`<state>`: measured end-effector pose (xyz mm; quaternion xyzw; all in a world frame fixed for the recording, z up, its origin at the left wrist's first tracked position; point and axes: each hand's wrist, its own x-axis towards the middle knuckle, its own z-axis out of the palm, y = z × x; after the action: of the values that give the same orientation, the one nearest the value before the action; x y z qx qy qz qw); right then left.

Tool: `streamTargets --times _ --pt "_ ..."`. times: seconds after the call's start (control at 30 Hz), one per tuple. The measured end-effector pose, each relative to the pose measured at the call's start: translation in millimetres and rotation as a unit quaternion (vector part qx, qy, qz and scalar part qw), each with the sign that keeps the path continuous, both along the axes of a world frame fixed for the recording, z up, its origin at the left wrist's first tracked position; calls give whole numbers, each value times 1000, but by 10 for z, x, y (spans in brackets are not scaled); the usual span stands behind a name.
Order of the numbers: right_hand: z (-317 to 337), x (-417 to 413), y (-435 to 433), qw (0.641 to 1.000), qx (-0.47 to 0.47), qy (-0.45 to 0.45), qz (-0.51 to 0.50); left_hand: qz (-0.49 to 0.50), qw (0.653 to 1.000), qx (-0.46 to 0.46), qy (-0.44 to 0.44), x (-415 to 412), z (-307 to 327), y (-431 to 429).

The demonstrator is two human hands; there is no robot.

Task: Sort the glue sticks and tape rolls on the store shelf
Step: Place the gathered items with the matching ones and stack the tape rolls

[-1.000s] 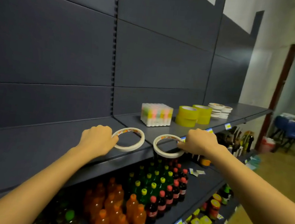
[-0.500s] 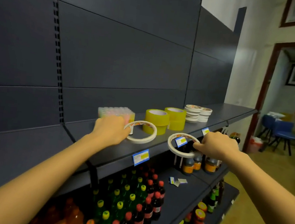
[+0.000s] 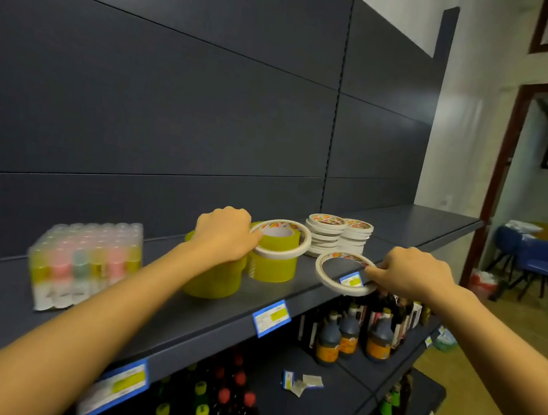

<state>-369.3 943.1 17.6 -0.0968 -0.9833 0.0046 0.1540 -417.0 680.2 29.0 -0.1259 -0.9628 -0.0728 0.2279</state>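
At the shelf's left end: the shrink-wrapped glue stick pack [image 3: 86, 263] stands on the upper shelf [image 3: 419, 225]. A second ago both hands were to its left; now they are well past it on the right.
Yellow tape rolls: two wide rolls, the nearer [image 3: 211, 286] and the farther [image 3: 275, 266], stand side by side. The left forearm crosses over the nearer one.
Left hand [image 3: 224, 232]: fingers curled round the rim of the left white tape roll [image 3: 282, 239], which it holds roughly level above the farther yellow roll. Half a second ago this roll was short of the yellow pair.
White tape stacks [image 3: 325, 238]: two piles of thin rolls of the same kind, just right of the yellow rolls, untouched.
Right hand [image 3: 412, 276]: it pinches the right white tape roll [image 3: 343, 278] by its right rim, at the shelf's front edge just in front of the stacks and over a price tag [image 3: 351, 280].
Meaning for the task: both loose rolls have been carried most of the way to their own kind. What is left is probably setting each on a stack, squarely, so that neither pile slides.
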Motion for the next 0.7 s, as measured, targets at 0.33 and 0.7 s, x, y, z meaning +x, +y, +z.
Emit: streamTargets --times 0.33,0.7 --pt "-16 -965 1149 998 -13 6 59 100 995 16 24 -824 14 1106" --pt "6 -1930 1937 987 -73 35 137 214 976 38 22 -1475 -37 1869"
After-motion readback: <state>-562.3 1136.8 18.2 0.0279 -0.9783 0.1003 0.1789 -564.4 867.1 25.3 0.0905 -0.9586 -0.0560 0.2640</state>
